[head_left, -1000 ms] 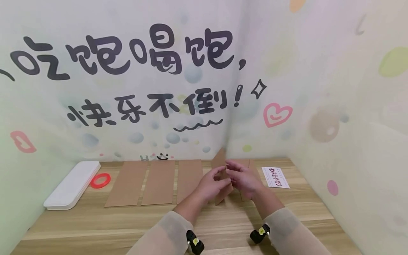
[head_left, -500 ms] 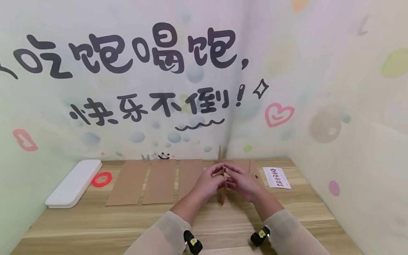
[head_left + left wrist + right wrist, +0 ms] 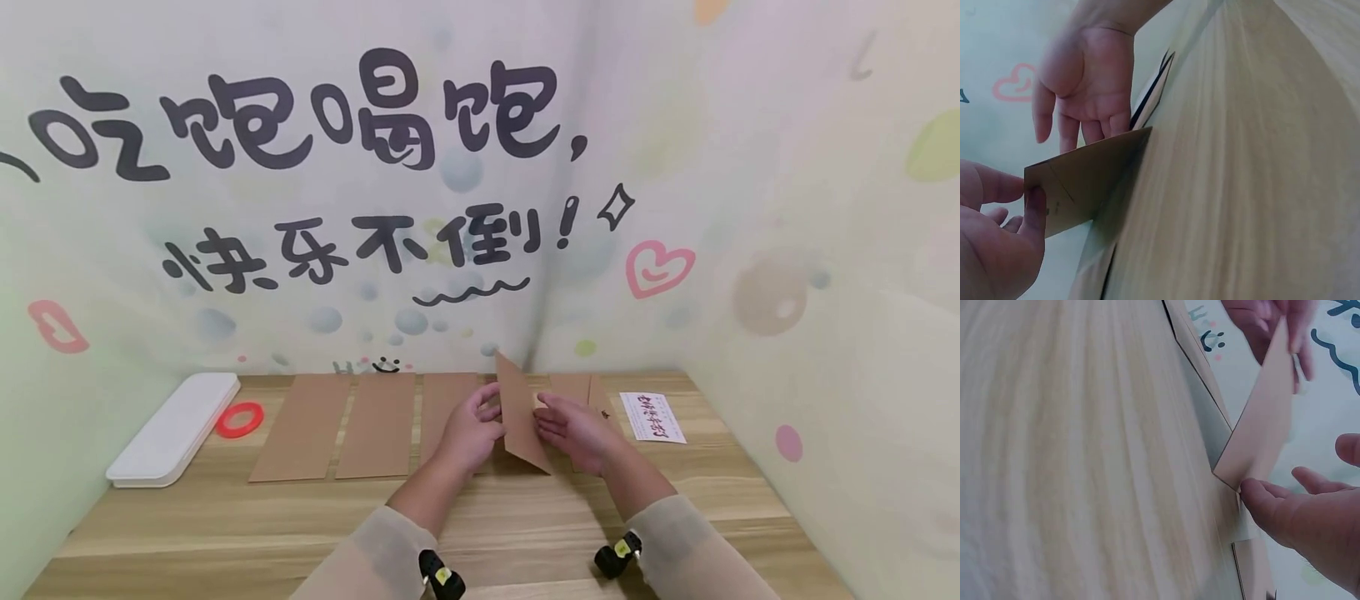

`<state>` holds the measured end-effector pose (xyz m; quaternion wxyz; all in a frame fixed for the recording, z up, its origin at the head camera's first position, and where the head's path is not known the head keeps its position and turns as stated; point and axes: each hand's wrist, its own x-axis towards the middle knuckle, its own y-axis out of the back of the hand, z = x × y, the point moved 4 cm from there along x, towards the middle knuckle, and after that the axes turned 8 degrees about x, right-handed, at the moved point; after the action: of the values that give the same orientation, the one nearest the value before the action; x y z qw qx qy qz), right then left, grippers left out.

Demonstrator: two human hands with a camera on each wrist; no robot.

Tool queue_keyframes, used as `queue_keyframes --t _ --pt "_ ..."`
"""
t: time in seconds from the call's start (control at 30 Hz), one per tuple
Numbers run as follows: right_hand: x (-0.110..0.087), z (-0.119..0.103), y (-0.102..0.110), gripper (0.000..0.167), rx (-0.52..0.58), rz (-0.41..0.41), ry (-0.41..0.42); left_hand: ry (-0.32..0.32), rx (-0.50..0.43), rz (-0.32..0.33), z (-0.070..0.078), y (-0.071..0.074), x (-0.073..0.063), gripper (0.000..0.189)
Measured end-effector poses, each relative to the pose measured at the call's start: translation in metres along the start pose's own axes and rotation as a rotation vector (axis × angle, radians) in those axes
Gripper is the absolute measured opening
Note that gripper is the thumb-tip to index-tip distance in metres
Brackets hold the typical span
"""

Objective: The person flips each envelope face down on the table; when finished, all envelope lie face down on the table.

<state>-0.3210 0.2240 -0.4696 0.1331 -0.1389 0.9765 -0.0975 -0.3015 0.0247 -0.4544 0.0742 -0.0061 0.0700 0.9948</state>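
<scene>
A brown kraft-paper envelope [image 3: 520, 412] stands tilted on edge between the two hands, close over the table. My left hand [image 3: 467, 429] pinches its edge; in the left wrist view the thumb lies on the face with the seam line and small print [image 3: 1063, 197]. On the other side is my right hand [image 3: 581, 433], fingers extended and thumb apart. Its fingertips are right at the envelope's lower corner in the right wrist view. Behind that hand lies another kraft envelope [image 3: 572, 385], partly covered, its flap line showing.
Several brown envelopes [image 3: 300, 429] lie in a row to the left. Further left are a red ring [image 3: 240, 420] and a white case [image 3: 176, 429]. A printed card [image 3: 652, 417] lies at the right. Patterned walls [image 3: 480, 333] close off the back and sides.
The envelope has turned from edge-on to show its broad face, leaning left. My left hand has shifted slightly left with it, and the right hand has drawn apart from the left one.
</scene>
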Motion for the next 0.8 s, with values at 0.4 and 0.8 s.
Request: queue_keyframes --t 0.4,0.8 --pt "-0.001 0.001 0.013 0.061 0.027 0.055 0.009 0.031 0.119 -0.006 -0.016 0.003 0.001 0.074" --pt "-0.005 -0.008 0.021 0.062 0.04 0.013 0.068 0.026 0.223 -0.099 -0.016 -0.003 -0.007 0.074"
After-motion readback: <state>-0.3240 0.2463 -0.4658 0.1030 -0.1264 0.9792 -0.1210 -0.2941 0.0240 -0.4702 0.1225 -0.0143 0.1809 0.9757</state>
